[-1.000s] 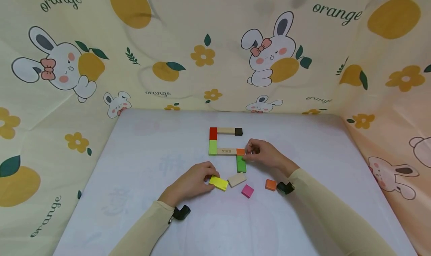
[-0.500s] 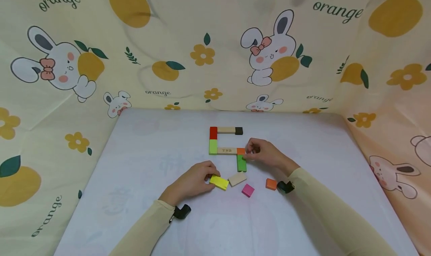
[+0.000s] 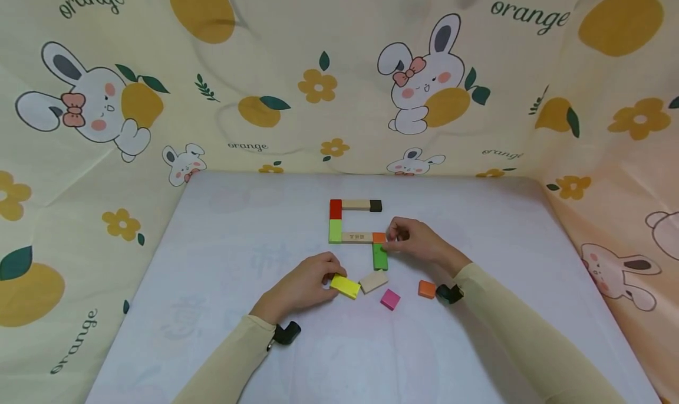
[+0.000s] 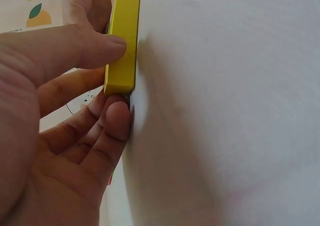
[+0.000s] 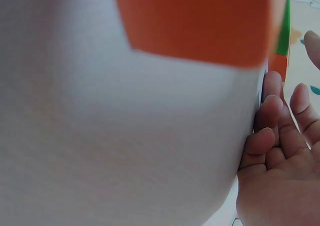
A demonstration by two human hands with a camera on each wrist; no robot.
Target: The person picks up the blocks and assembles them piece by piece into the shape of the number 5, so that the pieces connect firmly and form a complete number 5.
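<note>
My left hand (image 3: 305,286) pinches a yellow block (image 3: 345,286) just above or on the table; in the left wrist view the thumb lies on the face of the yellow block (image 4: 122,45). My right hand (image 3: 416,239) is beside the small orange block (image 3: 379,237) and the green block (image 3: 380,256), its fingertips at their right side. In the right wrist view the right hand's fingers (image 5: 270,108) are loosely bent, the thumb apart from them. These blocks join a row with a lettered wooden block (image 3: 357,237), a light green block (image 3: 335,230) and a red block (image 3: 335,209).
A plain wooden block (image 3: 356,204) and a black block (image 3: 375,206) extend right from the red one. Loose on the white table (image 3: 223,233) lie a wooden block (image 3: 373,282), a pink block (image 3: 390,299) and an orange block (image 3: 427,289) close to the right wrist camera (image 3: 450,294).
</note>
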